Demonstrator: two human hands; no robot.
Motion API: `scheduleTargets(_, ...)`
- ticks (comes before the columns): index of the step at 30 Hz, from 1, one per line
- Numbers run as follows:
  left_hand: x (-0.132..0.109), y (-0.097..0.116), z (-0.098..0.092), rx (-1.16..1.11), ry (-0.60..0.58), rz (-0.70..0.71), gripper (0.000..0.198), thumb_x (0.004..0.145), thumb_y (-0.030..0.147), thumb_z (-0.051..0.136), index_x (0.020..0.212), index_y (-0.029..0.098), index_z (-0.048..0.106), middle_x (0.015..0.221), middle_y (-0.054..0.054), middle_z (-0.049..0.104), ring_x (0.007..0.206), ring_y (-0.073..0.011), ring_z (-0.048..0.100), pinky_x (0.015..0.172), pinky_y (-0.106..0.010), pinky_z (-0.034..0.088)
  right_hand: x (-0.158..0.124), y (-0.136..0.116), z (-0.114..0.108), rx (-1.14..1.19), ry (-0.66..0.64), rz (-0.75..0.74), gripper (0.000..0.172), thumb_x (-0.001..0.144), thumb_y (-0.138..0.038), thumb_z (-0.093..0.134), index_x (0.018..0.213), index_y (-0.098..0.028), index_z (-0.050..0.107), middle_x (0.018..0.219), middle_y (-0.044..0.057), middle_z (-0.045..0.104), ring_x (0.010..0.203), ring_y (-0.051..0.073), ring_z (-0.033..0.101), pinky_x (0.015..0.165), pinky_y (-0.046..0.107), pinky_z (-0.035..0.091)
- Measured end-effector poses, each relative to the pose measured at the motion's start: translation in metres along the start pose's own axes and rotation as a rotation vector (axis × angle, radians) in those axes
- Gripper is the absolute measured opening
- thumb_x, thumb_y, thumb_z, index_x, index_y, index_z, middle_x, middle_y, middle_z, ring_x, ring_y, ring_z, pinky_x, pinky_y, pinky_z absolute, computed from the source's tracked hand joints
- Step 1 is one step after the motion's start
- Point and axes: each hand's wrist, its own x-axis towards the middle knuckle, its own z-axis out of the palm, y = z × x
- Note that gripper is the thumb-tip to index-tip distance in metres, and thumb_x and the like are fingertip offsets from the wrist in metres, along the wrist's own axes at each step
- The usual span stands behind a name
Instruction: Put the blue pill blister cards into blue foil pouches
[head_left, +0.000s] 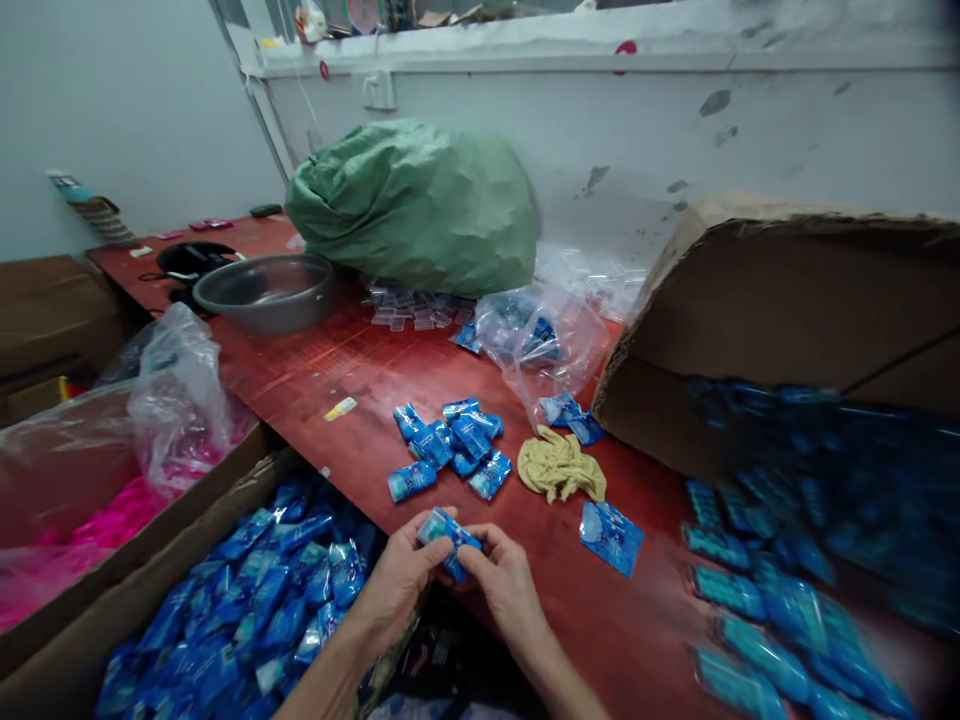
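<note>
- Left hand (397,585) and right hand (506,585) both pinch one small blue plastic packet (448,535), fingertips closed on its ends, at the near edge of the red wooden table (360,370).
- Just beyond: loose pile of similar blue packets (450,445).
- Right of the pile: crumpled beige cloth (559,465).
- Near left, below the table: open cardboard box of blue packets (247,610).
- Far: green sack (416,205), metal bowl (266,292).

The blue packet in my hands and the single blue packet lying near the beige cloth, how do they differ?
The held packet is pinched between the left hand and right hand; the lone packet lies untouched on the red table. The held packet looks bunched and narrow; the lone packet lies spread flat, showing a wider face. Both are blue with a glossy wrapper.
</note>
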Motion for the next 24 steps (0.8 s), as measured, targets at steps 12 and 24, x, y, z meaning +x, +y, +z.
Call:
scheduleTargets(12, 0.007, -0.009, -0.016, 0.257, 0.257, -0.006, 0.029, 0.061, 0.041, 0.064, 0.064, 0.013, 0.055, 0.044, 0.004, 0.051, 0.037, -0.007, 0.04, 0.038, -0.021, 0.031, -0.003, 0.004, 0.019, -0.052, -0.06, 0.146, 0.025, 0.068, -0.038, 0.059, 0.073, -0.016, 0.048, 0.056, -0.003, 0.057, 0.047, 0.011, 0.055, 0.043, 0.022, 0.044)
scheduleTargets(24, -0.023, 0.016, -0.08, 0.473, 0.32, -0.064, 0.036, 0.06, 0.049, 0.061, 0.077, 0.018, 0.053, 0.051, 0.005, 0.052, 0.042, -0.0117, 0.048, 0.041, -0.023, 0.035, 0.007, -0.005, 0.017, -0.737, -0.147, -0.297, 0.039, 0.072, -0.022, 0.059, 0.111, -0.022, 0.052, 0.091, 0.003, 0.06, 0.077, 0.017, 0.057, 0.072, 0.029, 0.046)
